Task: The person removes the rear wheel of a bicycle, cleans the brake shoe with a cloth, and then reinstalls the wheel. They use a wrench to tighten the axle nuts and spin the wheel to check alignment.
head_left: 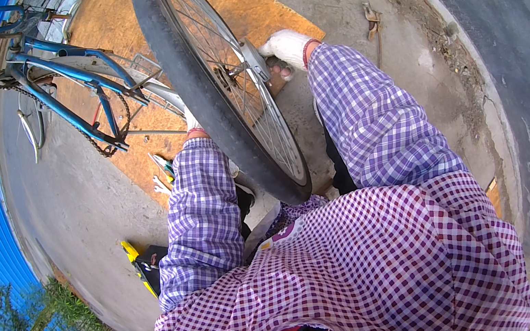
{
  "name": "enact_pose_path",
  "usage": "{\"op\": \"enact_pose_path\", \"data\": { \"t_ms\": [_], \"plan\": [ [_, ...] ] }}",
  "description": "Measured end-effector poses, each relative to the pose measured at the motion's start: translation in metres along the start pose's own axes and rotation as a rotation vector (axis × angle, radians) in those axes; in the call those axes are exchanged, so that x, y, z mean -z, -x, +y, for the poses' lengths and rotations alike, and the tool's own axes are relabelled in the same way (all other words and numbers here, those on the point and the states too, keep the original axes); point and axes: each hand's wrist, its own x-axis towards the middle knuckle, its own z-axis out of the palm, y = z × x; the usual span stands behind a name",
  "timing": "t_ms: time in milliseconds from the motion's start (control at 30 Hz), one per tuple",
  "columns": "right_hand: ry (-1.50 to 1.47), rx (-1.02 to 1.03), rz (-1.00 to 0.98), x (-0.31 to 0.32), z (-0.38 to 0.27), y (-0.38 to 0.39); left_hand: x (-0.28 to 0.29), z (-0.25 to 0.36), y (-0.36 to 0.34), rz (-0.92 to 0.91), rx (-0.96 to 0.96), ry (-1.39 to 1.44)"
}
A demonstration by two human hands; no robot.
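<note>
A bicycle wheel (185, 74) with a black tyre and metal spokes stands tilted upright in front of me, between my forearms. My right hand (288, 49), in a white glove, is at the wheel's right side. Its fingers are curled round a flat grey metal part (254, 61) beside the hub (226, 74). My left hand (191, 119), also in a white glove, is at the wheel's left side. The tyre hides most of it, so its fingers do not show.
A blue bicycle frame (66, 72) with its chain lies at the left on an orange-brown board (109, 13). Pliers (163, 166) and a wrench (161, 185) are near my left forearm. A black and yellow toolbox (145, 264) sits lower left. A kerb (461, 44) runs along the right.
</note>
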Motion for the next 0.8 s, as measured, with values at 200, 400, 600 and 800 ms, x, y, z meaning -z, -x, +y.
{"op": "enact_pose_path", "data": {
  "t_ms": [200, 400, 600, 800],
  "plan": [
    [0.009, -0.021, 0.034, -0.007, 0.0, 0.0, 0.005, 0.0, 0.002, 0.008, -0.015, -0.002],
    [-0.019, -0.033, 0.023, -0.016, 0.001, 0.002, 0.01, 0.001, 0.007, 0.012, -0.03, -0.001],
    [-0.021, -0.048, 0.035, -0.017, 0.001, 0.002, 0.013, 0.0, 0.01, 0.014, -0.042, -0.006],
    [0.019, -0.039, 0.034, -0.014, 0.003, 0.004, 0.003, 0.0, 0.012, 0.018, -0.047, -0.005]
  ]
}}
